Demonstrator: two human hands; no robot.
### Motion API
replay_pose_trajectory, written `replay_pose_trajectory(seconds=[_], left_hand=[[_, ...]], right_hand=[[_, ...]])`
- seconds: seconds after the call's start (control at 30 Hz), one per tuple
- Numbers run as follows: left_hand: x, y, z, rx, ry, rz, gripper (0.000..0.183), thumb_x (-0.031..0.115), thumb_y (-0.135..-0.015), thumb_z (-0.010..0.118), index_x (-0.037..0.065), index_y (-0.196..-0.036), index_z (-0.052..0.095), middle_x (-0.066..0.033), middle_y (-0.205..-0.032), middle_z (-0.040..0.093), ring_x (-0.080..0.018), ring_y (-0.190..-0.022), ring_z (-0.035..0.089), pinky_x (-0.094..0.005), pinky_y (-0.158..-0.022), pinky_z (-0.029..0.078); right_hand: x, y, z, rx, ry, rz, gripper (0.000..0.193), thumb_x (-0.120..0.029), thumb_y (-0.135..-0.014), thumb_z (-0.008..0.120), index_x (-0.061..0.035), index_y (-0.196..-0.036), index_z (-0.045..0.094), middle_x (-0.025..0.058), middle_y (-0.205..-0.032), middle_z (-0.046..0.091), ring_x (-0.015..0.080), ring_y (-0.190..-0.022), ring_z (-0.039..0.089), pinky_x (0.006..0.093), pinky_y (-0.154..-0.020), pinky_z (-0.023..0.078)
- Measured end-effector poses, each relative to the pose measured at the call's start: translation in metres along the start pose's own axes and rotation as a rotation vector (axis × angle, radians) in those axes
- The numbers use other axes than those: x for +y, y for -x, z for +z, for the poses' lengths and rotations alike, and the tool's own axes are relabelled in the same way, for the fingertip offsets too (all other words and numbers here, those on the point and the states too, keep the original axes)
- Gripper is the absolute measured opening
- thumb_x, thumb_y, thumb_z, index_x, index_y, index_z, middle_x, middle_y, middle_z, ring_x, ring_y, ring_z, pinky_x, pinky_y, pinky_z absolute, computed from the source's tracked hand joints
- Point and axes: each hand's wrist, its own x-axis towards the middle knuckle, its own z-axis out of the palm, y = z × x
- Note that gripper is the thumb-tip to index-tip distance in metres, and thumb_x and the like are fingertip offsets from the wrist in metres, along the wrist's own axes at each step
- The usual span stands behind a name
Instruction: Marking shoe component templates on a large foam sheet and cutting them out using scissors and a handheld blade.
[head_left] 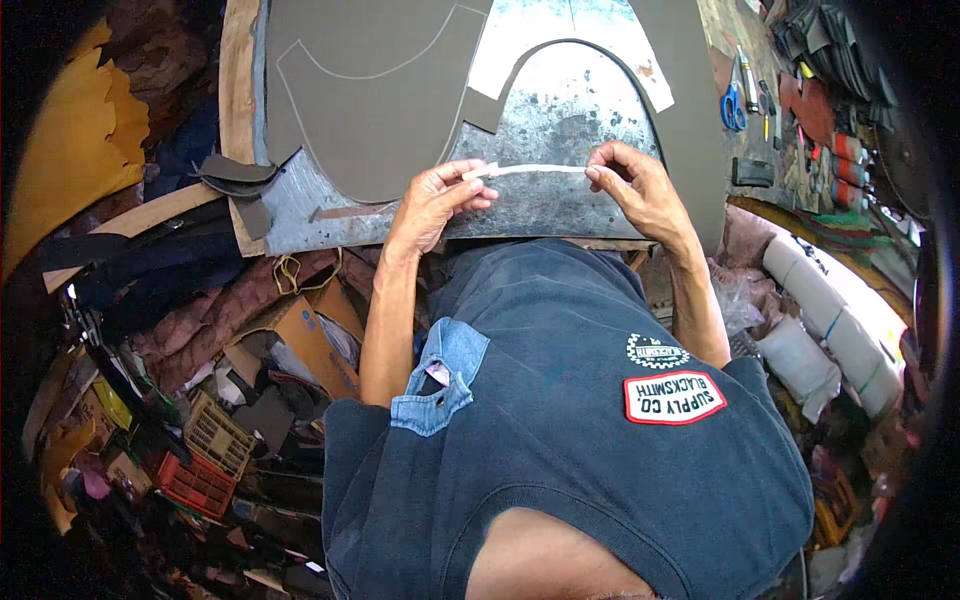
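Observation:
A thin white strip [540, 168] is stretched nearly level between my two hands, above the near part of a scuffed metal plate [585, 115]. My left hand [432, 205] pinches its left end, where the white looks wider. The right end is between the thumb and fingers of my right hand [643, 190]. What the strip is made of, I cannot tell. Beyond my left hand lies a dark grey-brown sheet [375, 120] with a shape drawn on it in pale lines. A white curved pattern piece [640, 75] rests at the far side of the plate.
Blue-handled scissors [733, 108], pens and a small black block [752, 172] lie on the bench at right. Dark scraps [238, 178] sit on its left corner. Cardboard [305, 340], a red crate [195, 485] and white rolls [830, 310] stand lower down around me.

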Motion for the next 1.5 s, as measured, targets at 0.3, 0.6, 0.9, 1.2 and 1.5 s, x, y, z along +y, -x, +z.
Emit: replay_pose_trajectory(seconds=[0.3, 0.6, 0.9, 1.2, 1.5], left_hand=[[-0.016, -0.011, 0.018, -0.005, 0.257, -0.006, 0.043, 0.018, -0.096, 0.054, -0.007, -0.130, 0.047, -0.0188, -0.105, 0.064, -0.0264, -0.091, 0.067, -0.0327, -0.075, 0.057], [0.000, -0.002, 0.048, -0.027, 0.151, 0.110, 0.039, 0.014, -0.095, 0.056, -0.005, -0.129, 0.051, -0.0122, -0.099, 0.065, -0.0191, -0.086, 0.066, -0.0305, -0.077, 0.055], [0.011, 0.012, 0.036, -0.039, -0.011, 0.165, 0.034, 0.015, -0.095, 0.056, -0.005, -0.123, 0.057, -0.0111, -0.100, 0.067, -0.0173, -0.084, 0.066, -0.0294, -0.076, 0.055], [0.025, 0.012, 0.018, -0.141, -0.311, 0.167, 0.031, 0.015, -0.097, 0.054, -0.007, -0.120, 0.058, -0.0151, -0.102, 0.067, -0.0207, -0.090, 0.068, -0.0296, -0.076, 0.057], [0.028, 0.009, -0.006, -0.199, -0.191, 0.102, 0.035, 0.018, -0.098, 0.053, -0.005, -0.124, 0.051, -0.0155, -0.102, 0.066, -0.0205, -0.089, 0.068, -0.0289, -0.076, 0.057]], right_hand=[[0.000, -0.001, -0.010, -0.202, 0.081, -0.055, 0.018, -0.017, -0.091, 0.062, 0.0004, -0.088, 0.059, 0.0046, -0.079, 0.058, 0.0132, -0.076, 0.055, 0.0293, -0.069, 0.045], [0.001, -0.027, 0.028, 0.061, 0.116, -0.338, 0.043, -0.030, -0.084, 0.068, -0.0025, -0.117, 0.061, 0.0187, -0.125, 0.057, 0.0302, -0.120, 0.053, 0.0378, -0.100, 0.043], [-0.018, -0.026, 0.063, -0.012, 0.032, -0.186, 0.024, -0.023, -0.087, 0.063, 0.0000, -0.095, 0.067, 0.0141, -0.089, 0.068, 0.0251, -0.082, 0.065, 0.0358, -0.075, 0.050], [-0.032, -0.016, 0.082, 0.041, 0.313, -0.258, 0.018, -0.015, -0.087, 0.061, 0.0000, -0.095, 0.066, 0.0157, -0.091, 0.068, 0.0286, -0.087, 0.066, 0.0370, -0.076, 0.051], [-0.047, -0.002, 0.109, 0.165, 0.155, -0.116, 0.023, -0.020, -0.088, 0.058, -0.0001, -0.095, 0.067, 0.0203, -0.085, 0.067, 0.0325, -0.081, 0.066, 0.0405, -0.073, 0.051]])
